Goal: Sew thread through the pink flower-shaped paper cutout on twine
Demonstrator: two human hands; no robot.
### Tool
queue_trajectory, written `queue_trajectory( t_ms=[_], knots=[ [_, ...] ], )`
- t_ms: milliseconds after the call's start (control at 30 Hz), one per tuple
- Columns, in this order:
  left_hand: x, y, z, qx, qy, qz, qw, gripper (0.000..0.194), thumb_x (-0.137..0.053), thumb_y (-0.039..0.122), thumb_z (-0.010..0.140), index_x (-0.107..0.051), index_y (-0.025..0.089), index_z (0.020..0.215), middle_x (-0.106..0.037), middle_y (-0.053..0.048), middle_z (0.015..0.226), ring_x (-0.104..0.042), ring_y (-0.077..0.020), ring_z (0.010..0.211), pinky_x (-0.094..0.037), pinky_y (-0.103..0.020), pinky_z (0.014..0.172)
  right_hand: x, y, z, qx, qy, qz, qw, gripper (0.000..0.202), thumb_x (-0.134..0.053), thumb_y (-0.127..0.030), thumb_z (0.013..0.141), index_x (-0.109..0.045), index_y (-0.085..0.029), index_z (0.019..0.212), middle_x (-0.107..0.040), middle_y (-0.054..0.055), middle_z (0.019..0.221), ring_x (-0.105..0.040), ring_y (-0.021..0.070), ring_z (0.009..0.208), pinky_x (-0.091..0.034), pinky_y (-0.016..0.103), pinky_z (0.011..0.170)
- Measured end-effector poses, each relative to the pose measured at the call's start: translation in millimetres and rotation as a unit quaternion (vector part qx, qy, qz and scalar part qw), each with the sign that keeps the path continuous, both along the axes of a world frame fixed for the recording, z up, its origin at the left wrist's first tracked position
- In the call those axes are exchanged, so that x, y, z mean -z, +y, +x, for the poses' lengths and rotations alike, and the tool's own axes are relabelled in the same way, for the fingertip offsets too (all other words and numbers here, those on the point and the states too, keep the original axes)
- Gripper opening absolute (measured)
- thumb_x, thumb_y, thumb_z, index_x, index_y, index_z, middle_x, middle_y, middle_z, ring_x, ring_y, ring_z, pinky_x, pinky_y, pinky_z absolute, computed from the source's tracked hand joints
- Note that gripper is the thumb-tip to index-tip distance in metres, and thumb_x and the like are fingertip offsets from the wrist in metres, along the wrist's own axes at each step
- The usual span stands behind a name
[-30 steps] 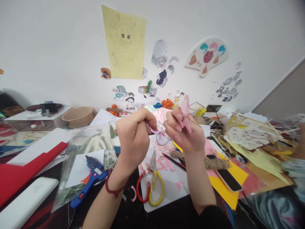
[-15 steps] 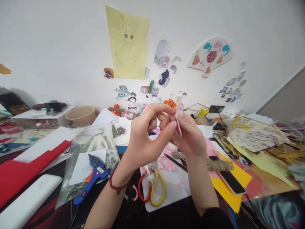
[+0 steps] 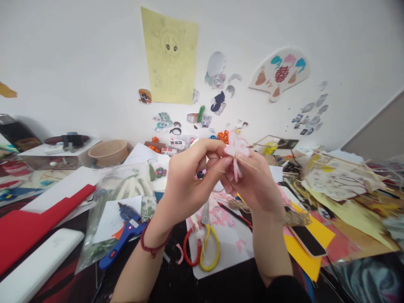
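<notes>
White sheet (image 3: pixel 227 263) is seen below, with scissors (image 3: pixel 205 214) lying on it. Left hand (image 3: pixel 189 179) and right hand (image 3: pixel 260 181) are brought together above. Pink flower (image 3: pixel 236 145) is held up between them: gripped in right fingers, with left thumb and forefinger closed at its edge. Thin strand (image 3: pixel 217 170) is seen crossing left thumb; whether it is pinched cannot be told. Step judged: strand being fitted to flower. Flower kept steady, strand drawn snug without creasing petals: likely called for.
</notes>
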State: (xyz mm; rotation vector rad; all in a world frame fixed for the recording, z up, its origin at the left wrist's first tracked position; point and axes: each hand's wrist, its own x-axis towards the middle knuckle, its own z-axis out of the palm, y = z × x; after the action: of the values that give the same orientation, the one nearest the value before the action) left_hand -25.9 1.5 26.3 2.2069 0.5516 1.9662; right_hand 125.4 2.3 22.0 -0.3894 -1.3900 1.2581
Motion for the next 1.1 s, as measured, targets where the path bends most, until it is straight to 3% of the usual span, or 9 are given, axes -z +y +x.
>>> queue_trajectory(
  t_ms=[167, 467, 567, 633, 700, 800, 900, 1000, 1100],
  knots=[
    [-1.0, -1.5, -0.8, 0.024, 0.01, -0.006, 1.0, 0.003, -0.062, 0.021, 0.095, -0.062, 0.021, 0.099, -0.06, 0.005, 0.065, -0.051, -0.0058, 0.05, -0.041, -0.02, 0.047, 0.6, 1.1, -3.0, 0.051, -0.004, 0.041, 0.998, 0.025, -0.07, -0.036, 0.089, -0.066, -0.019, 0.071, -0.059, -0.003, 0.053, -0.054, 0.0084, 0.044, -0.042, 0.019, 0.04],
    [0.4, -6.0, 3.8, 0.06, -0.022, -0.022, 0.998, 0.005, -0.061, 0.015, 0.096, -0.06, 0.019, 0.1, -0.063, 0.005, 0.068, -0.056, -0.0047, 0.055, -0.043, -0.017, 0.05, 7.8, 7.7, -10.4, 0.119, 0.022, 0.122, 0.985, 0.016, -0.068, -0.038, 0.09, -0.068, -0.024, 0.083, -0.057, -0.004, 0.057, -0.053, 0.0091, 0.044, -0.046, 0.022, 0.042],
    [-1.4, -6.8, -0.7, 0.074, -0.014, -0.023, 0.997, 0.005, -0.06, 0.014, 0.096, -0.06, 0.017, 0.101, -0.061, 0.005, 0.069, -0.054, -0.0038, 0.057, -0.043, -0.016, 0.052, 3.4, 13.0, 1.7, 0.151, -0.025, 0.108, 0.982, 0.018, -0.07, -0.044, 0.086, -0.07, -0.027, 0.091, -0.067, 0.0, 0.074, -0.063, 0.0146, 0.061, -0.057, 0.029, 0.057],
    [-3.3, -7.1, -6.0, 0.06, 0.008, -0.023, 0.998, 0.002, -0.061, 0.016, 0.096, -0.06, 0.016, 0.098, -0.056, 0.005, 0.068, -0.049, -0.003, 0.056, -0.042, -0.016, 0.052, -2.4, 16.7, 16.9, 0.139, -0.034, 0.139, 0.98, 0.049, -0.078, -0.054, 0.075, -0.068, -0.033, 0.117, -0.071, 0.003, 0.104, -0.068, 0.019, 0.086, -0.061, 0.033, 0.076],
    [-5.1, -6.9, -11.5, 0.062, 0.044, -0.027, 0.997, 0.002, -0.063, 0.016, 0.095, -0.06, 0.016, 0.095, -0.053, 0.006, 0.067, -0.046, -0.0024, 0.056, -0.041, -0.015, 0.053, -8.8, 17.9, 34.2, 0.121, -0.018, 0.149, 0.981, 0.063, -0.078, -0.059, 0.071, -0.064, -0.036, 0.128, -0.069, 0.003, 0.114, -0.068, 0.0198, 0.094, -0.059, 0.034, 0.087],
    [-6.6, -5.5, -17.1, 0.094, 0.105, -0.043, 0.989, 0.004, -0.063, 0.014, 0.095, -0.06, 0.017, 0.095, -0.053, 0.006, 0.068, -0.046, -0.0022, 0.057, -0.041, -0.014, 0.053, -15.4, 11.4, 56.6, 0.154, -0.028, 0.165, 0.974, 0.062, -0.073, -0.062, 0.076, -0.062, -0.037, 0.133, -0.066, 0.003, 0.126, -0.067, 0.0221, 0.105, -0.056, 0.036, 0.095],
    [-6.9, -3.2, -18.5, 0.132, 0.153, -0.065, 0.977, 0.003, -0.061, 0.016, 0.096, -0.06, 0.018, 0.095, -0.06, 0.003, 0.076, -0.051, -0.0042, 0.062, -0.045, -0.015, 0.055, -17.0, -1.1, 69.9, 0.257, -0.149, 0.232, 0.926, 0.039, -0.075, -0.044, 0.083, -0.073, -0.029, 0.119, -0.072, 0.006, 0.119, -0.067, 0.0245, 0.11, -0.052, 0.038, 0.1],
    [-7.5, -1.1, -17.2, 0.161, 0.174, -0.073, 0.969, 0.005, -0.059, 0.021, 0.097, -0.061, 0.019, 0.093, -0.059, 0.001, 0.072, -0.051, -0.0074, 0.061, -0.046, -0.02, 0.054, -15.9, -10.4, 71.6, 0.166, -0.274, 0.237, 0.917, 0.035, -0.077, -0.039, 0.083, -0.076, -0.025, 0.115, -0.075, 0.007, 0.115, -0.068, 0.0241, 0.111, -0.052, 0.037, 0.1],
    [-8.2, -0.5, -15.4, 0.184, 0.186, -0.089, 0.961, 0.01, -0.058, 0.025, 0.098, -0.062, 0.019, 0.091, -0.058, 0.001, 0.067, -0.049, -0.0084, 0.057, -0.043, -0.021, 0.05, -14.5, -11.1, 62.5, 0.107, -0.242, 0.186, 0.946, 0.024, -0.079, -0.031, 0.082, -0.077, -0.026, 0.105, -0.075, 0.003, 0.097, -0.07, 0.0163, 0.092, -0.057, 0.029, 0.085]
  ],
)
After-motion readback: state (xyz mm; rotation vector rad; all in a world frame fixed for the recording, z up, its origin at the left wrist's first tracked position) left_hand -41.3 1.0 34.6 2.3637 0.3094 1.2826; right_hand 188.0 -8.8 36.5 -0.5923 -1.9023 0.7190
